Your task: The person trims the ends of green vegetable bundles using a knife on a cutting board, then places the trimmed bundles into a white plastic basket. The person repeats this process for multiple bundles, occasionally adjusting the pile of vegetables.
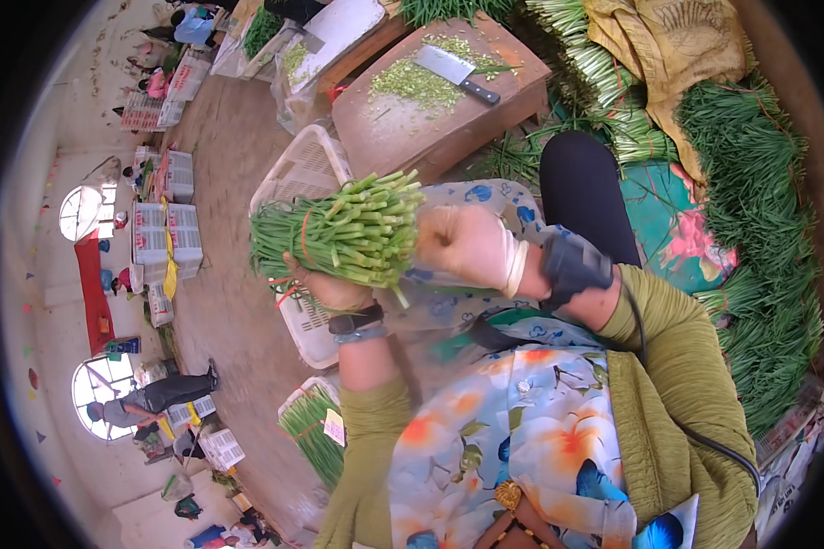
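A thick bunch of chives, bound with a red band, lies across my left hand. The fingers of that hand are wrapped round its underside, and a dark watch sits on the wrist. Pale cut stem ends point right; the thin green leaves hang to the left. Close beside the stem ends is my right hand, balled into a fist. I see nothing in it, though its fingertips are turned out of view. Light rubber bands circle its wrist, with a dark strapped device behind them. Below the bunch stands a white plastic basket.
A cleaver lies among chopped stem bits on a wooden block ahead. Piled chives and a tan sack line the right. Another basket of chives stands lower left. Distant people work near stacked boxes.
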The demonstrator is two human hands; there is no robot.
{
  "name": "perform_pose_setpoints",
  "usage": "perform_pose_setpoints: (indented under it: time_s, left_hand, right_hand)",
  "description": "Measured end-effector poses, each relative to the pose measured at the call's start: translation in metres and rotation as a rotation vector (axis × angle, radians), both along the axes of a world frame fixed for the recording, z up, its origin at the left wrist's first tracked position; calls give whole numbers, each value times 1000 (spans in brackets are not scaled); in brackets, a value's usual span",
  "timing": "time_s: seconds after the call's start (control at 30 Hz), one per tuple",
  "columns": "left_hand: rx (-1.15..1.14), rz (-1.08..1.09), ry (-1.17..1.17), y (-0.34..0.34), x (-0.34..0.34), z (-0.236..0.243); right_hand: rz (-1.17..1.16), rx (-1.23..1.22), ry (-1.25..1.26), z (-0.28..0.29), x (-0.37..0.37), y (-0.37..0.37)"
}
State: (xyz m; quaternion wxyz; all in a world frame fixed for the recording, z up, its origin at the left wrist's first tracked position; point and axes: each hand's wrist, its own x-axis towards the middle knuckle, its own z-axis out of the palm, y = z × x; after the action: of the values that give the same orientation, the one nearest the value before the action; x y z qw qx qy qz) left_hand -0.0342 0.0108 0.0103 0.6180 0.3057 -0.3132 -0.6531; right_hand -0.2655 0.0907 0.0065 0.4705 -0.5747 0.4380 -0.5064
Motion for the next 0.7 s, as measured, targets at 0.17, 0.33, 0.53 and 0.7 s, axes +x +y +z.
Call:
perform_pose_setpoints:
  time_s: [0.17, 0.33, 0.53, 0.7]
  left_hand:
    - [18, -8, 60, -8, 8, 3]
    - [122, 164, 64, -14, 22, 11]
    - [2, 163, -56, -10, 24, 14]
    - [8, 169, -47, -7, 16, 12]
  right_hand:
    - [-49, -148, 91, 23, -4, 9]
    - [531, 104, -288, 75, -68, 15]
    - [-32, -138, 622, 42, -51, 0]
    - [-32, 83, 196, 27, 5, -6]
